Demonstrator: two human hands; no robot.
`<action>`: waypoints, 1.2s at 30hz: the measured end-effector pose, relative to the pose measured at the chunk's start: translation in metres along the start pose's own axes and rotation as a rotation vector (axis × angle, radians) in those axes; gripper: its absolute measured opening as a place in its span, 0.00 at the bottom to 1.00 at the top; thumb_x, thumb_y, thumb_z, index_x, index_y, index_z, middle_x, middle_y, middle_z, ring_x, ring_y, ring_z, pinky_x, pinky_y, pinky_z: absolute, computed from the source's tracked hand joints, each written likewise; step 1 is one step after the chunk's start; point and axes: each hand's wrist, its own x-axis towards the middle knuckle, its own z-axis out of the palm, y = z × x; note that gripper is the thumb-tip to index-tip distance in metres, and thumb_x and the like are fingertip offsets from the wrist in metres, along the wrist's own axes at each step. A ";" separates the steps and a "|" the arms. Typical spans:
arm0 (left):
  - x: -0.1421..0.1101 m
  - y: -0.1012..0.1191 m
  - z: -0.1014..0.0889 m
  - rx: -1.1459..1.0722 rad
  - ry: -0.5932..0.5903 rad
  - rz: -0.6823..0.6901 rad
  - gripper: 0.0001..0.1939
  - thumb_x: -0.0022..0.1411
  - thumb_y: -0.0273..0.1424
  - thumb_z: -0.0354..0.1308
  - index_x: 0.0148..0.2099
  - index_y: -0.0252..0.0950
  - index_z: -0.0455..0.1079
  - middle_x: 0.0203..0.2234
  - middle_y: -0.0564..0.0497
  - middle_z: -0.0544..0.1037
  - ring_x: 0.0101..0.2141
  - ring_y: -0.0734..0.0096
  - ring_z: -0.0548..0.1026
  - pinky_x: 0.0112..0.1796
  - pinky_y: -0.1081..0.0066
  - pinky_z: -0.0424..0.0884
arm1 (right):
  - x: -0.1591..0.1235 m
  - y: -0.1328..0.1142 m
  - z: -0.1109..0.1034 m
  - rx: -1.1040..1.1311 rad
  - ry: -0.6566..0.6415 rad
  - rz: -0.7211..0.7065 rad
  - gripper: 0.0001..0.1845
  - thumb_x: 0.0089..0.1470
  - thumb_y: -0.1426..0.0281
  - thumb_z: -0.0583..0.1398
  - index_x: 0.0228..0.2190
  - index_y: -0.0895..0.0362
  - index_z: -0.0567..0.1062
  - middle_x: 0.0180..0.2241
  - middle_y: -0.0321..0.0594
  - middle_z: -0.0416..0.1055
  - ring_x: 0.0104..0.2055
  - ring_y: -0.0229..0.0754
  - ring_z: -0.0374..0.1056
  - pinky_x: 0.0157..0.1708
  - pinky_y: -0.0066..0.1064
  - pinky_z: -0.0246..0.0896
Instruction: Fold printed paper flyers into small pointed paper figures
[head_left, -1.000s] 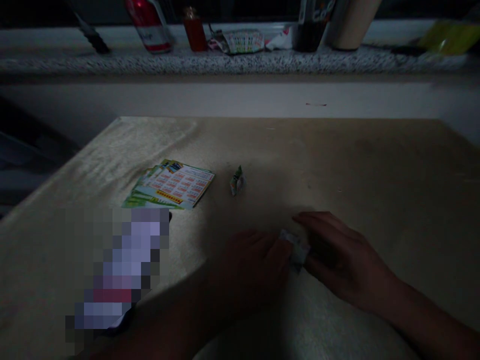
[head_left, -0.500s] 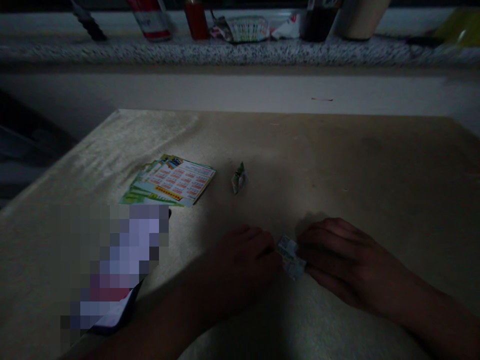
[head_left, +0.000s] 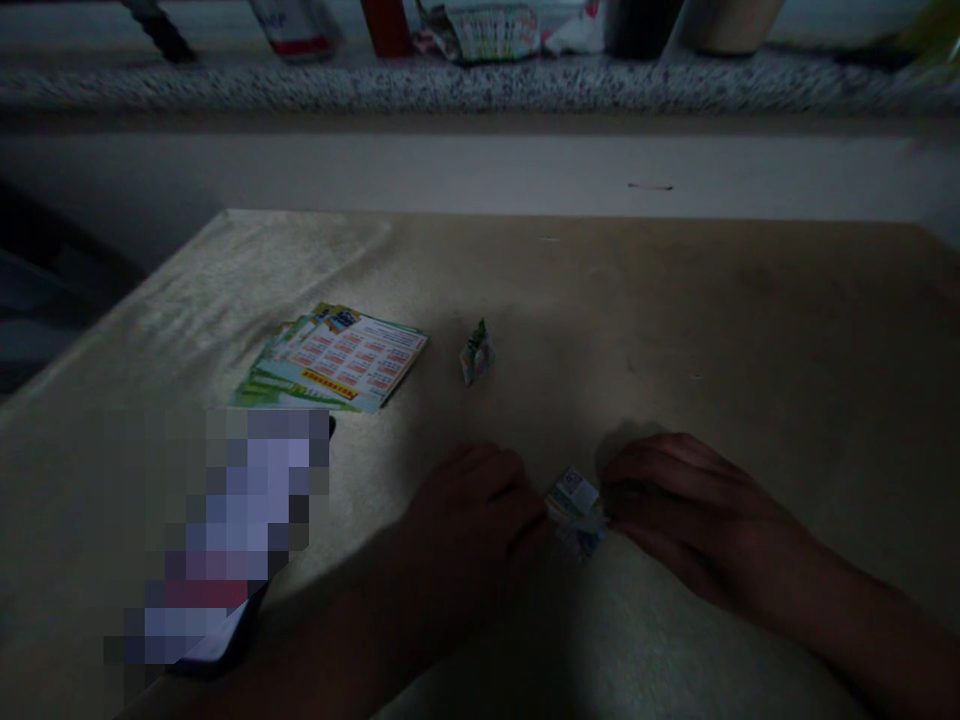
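A small folded paper (head_left: pixel 577 508) with printed patches lies low over the table between my hands. My left hand (head_left: pixel 480 510) is closed, its thumb and fingertips at the paper's left edge. From the other side my right hand (head_left: pixel 686 510) pinches the right edge, its fingers bent together. Dim light hides the exact fingertip contact. Beyond my hands stands a small folded-paper piece (head_left: pixel 475 355), green at its tip. To its left lies a fanned stack of printed cards (head_left: pixel 352 360) with green borders.
A phone (head_left: pixel 240 540), its screen blurred out, rests on the table (head_left: pixel 712 310) left of my left forearm. Along the speckled sill (head_left: pixel 337 88) at the back stand a can (head_left: pixel 291 28), a red bottle (head_left: pixel 386 28), a crumpled wrapper (head_left: pixel 491 32) and a dark bottle (head_left: pixel 641 28).
My left hand has drawn slightly left, and my right hand's fingers have closed in at the paper's right edge. More of the folded paper shows between them. The view has tilted down.
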 end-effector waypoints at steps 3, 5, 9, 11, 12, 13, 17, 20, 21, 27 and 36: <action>0.000 0.002 0.000 0.000 0.019 -0.023 0.04 0.66 0.29 0.62 0.38 0.37 0.77 0.32 0.52 0.74 0.35 0.67 0.70 0.40 0.64 0.65 | 0.000 0.000 0.001 -0.009 -0.001 0.012 0.06 0.64 0.72 0.62 0.42 0.53 0.79 0.43 0.40 0.76 0.46 0.45 0.70 0.47 0.39 0.63; 0.000 0.004 0.000 0.017 0.030 -0.025 0.04 0.67 0.29 0.61 0.38 0.37 0.78 0.35 0.50 0.75 0.38 0.66 0.70 0.43 0.62 0.66 | -0.001 -0.001 0.003 -0.019 -0.002 0.024 0.07 0.63 0.72 0.63 0.43 0.53 0.78 0.44 0.40 0.76 0.46 0.46 0.69 0.47 0.38 0.64; 0.002 0.009 -0.001 0.093 0.052 -0.068 0.10 0.69 0.28 0.56 0.36 0.36 0.77 0.53 0.44 0.72 0.54 0.56 0.67 0.54 0.54 0.62 | -0.001 -0.006 0.007 -0.042 0.017 0.110 0.07 0.64 0.71 0.61 0.43 0.55 0.77 0.45 0.43 0.74 0.49 0.48 0.69 0.50 0.41 0.64; 0.003 0.012 -0.001 0.111 0.035 -0.112 0.10 0.70 0.28 0.55 0.37 0.36 0.77 0.59 0.43 0.68 0.58 0.54 0.64 0.58 0.51 0.59 | -0.001 -0.008 0.009 -0.049 0.022 0.147 0.06 0.64 0.71 0.60 0.42 0.56 0.77 0.48 0.45 0.73 0.51 0.50 0.68 0.52 0.43 0.63; 0.004 0.013 0.000 0.114 0.024 -0.129 0.10 0.70 0.28 0.54 0.38 0.37 0.76 0.60 0.43 0.67 0.60 0.54 0.62 0.59 0.50 0.58 | -0.001 -0.009 0.010 -0.052 0.025 0.162 0.05 0.64 0.71 0.60 0.42 0.56 0.76 0.49 0.46 0.72 0.53 0.51 0.67 0.53 0.44 0.62; 0.004 0.014 0.001 0.115 0.017 -0.148 0.10 0.70 0.29 0.54 0.39 0.37 0.76 0.61 0.43 0.66 0.61 0.54 0.62 0.59 0.50 0.57 | -0.001 -0.010 0.011 -0.053 0.032 0.178 0.05 0.64 0.71 0.60 0.41 0.56 0.76 0.50 0.46 0.71 0.54 0.51 0.66 0.54 0.45 0.62; 0.004 0.016 0.007 0.134 0.007 -0.198 0.11 0.71 0.29 0.51 0.40 0.36 0.75 0.61 0.40 0.66 0.60 0.53 0.62 0.60 0.48 0.57 | 0.001 -0.014 0.018 -0.052 0.084 0.249 0.05 0.64 0.72 0.59 0.37 0.56 0.76 0.51 0.47 0.70 0.55 0.53 0.66 0.54 0.48 0.61; 0.005 0.015 0.013 0.187 0.041 -0.185 0.11 0.71 0.29 0.50 0.40 0.35 0.74 0.60 0.38 0.67 0.60 0.50 0.63 0.58 0.45 0.58 | 0.002 -0.015 0.023 -0.082 0.110 0.277 0.06 0.64 0.73 0.58 0.36 0.56 0.77 0.52 0.47 0.71 0.55 0.55 0.66 0.53 0.50 0.60; 0.005 0.015 0.015 0.202 0.053 -0.182 0.12 0.71 0.29 0.50 0.40 0.35 0.74 0.59 0.37 0.68 0.59 0.49 0.64 0.57 0.44 0.59 | 0.003 -0.015 0.024 -0.090 0.112 0.281 0.06 0.64 0.73 0.58 0.37 0.55 0.77 0.52 0.48 0.71 0.55 0.55 0.66 0.53 0.51 0.60; 0.006 0.018 0.018 0.239 0.055 -0.216 0.11 0.69 0.29 0.51 0.38 0.33 0.74 0.57 0.35 0.70 0.58 0.47 0.65 0.56 0.43 0.60 | 0.003 -0.015 0.027 -0.110 0.109 0.305 0.06 0.63 0.71 0.59 0.33 0.54 0.76 0.53 0.48 0.70 0.57 0.56 0.65 0.54 0.52 0.59; 0.015 0.020 0.013 0.219 0.020 -0.272 0.09 0.67 0.29 0.54 0.36 0.33 0.74 0.57 0.35 0.70 0.58 0.46 0.66 0.56 0.42 0.61 | 0.006 -0.016 0.027 -0.123 0.138 0.330 0.10 0.60 0.71 0.61 0.26 0.54 0.73 0.53 0.46 0.72 0.55 0.56 0.67 0.51 0.51 0.59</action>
